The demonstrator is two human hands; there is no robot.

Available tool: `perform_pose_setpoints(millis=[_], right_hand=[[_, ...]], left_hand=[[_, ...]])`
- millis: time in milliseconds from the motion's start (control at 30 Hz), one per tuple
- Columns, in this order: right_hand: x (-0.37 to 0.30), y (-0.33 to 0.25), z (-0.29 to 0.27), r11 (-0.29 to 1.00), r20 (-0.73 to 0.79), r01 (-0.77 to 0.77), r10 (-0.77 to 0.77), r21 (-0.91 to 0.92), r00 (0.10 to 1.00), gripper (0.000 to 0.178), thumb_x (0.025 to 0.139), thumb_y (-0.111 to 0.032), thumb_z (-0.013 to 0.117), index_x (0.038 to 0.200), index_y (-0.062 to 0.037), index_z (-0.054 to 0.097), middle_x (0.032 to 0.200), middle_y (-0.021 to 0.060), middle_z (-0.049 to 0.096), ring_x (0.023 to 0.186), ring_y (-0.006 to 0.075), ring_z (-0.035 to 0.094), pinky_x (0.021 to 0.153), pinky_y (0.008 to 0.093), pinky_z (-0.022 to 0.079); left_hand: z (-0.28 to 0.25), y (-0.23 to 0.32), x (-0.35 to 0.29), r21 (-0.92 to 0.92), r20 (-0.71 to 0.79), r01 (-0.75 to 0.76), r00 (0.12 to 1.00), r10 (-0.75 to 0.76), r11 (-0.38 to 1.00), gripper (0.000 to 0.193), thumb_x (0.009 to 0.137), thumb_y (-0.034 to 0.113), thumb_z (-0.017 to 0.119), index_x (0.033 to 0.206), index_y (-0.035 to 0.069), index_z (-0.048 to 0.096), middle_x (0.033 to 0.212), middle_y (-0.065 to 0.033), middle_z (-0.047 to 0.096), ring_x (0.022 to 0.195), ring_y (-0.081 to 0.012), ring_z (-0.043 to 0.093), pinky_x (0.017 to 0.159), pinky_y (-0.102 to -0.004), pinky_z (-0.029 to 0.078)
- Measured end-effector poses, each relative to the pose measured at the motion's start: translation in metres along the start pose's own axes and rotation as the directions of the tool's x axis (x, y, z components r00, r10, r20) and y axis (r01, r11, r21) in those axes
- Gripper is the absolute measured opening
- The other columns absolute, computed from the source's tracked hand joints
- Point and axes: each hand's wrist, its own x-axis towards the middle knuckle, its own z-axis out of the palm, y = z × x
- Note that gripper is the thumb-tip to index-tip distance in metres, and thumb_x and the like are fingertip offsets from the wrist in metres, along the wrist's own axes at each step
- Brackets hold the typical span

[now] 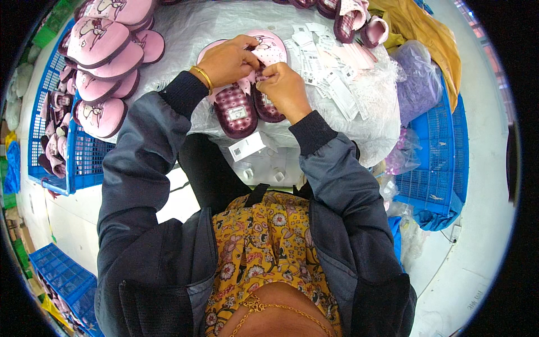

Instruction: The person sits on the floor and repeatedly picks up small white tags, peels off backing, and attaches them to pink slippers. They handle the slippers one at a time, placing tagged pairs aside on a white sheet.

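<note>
A pair of pink slippers lies on the plastic-covered table in front of me, soles down and heels toward me. The left slipper shows a dark red checked insole with a pale label. Its mate, the right slipper, has a pink upper with a printed picture. My left hand is bent over the uppers, its thumb and fingers closed together. Close beside it, my right hand pinches over the right slipper's opening. Whatever is between the fingertips is too small to name. A white tag lies just below the left slipper's heel.
Stacked pink slippers stand at the table's left, beside a blue crate holding more. Many white paper tags are spread on the right. Farther right are a purple plastic bag, another blue crate and yellow cloth.
</note>
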Motion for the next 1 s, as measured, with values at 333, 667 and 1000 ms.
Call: perform_pose_setpoints(millis=[333,667,1000], right_hand=[[0.01,0.002,0.009,1.0,-0.051,0.001,-0.003,-0.029,0.999,0.026,0.074,-0.015,0.075,0.093,-0.0011,0.064,0.086,0.0157,0.071,0.083,0.0311,0.07,0.073,0.0382,0.054],[0.006,-0.001,0.008,0.992,-0.003,-0.033,0.034,0.122,0.999,0.027,0.077,-0.009,0.073,0.098,0.0022,0.061,0.084,0.0162,0.071,0.076,0.025,0.071,0.066,0.0344,0.055],[0.0,-0.006,-0.001,0.85,0.185,-0.151,0.064,0.505,0.981,0.028,0.092,-0.011,0.066,0.118,-0.0003,0.06,0.098,0.0052,0.067,0.079,0.0097,0.063,0.069,0.0209,0.048]], left_hand=[[0.01,-0.004,0.004,0.125,-0.002,-0.089,0.996,0.09,0.988,0.019,0.078,0.017,0.066,0.093,0.02,0.077,0.132,-0.0062,0.056,0.112,-0.0251,0.06,0.092,-0.0348,0.049],[0.008,0.023,0.007,0.363,0.07,-0.048,0.997,0.025,0.931,0.026,0.079,0.011,0.064,0.105,0.014,0.066,0.127,-0.0096,0.053,0.102,-0.0323,0.063,0.084,-0.0402,0.053],[0.004,0.02,-0.005,0.275,-0.192,-0.124,0.965,0.181,0.953,0.028,0.077,0.008,0.068,0.104,0.008,0.062,0.118,-0.0113,0.054,0.099,-0.0334,0.064,0.081,-0.0407,0.054]])
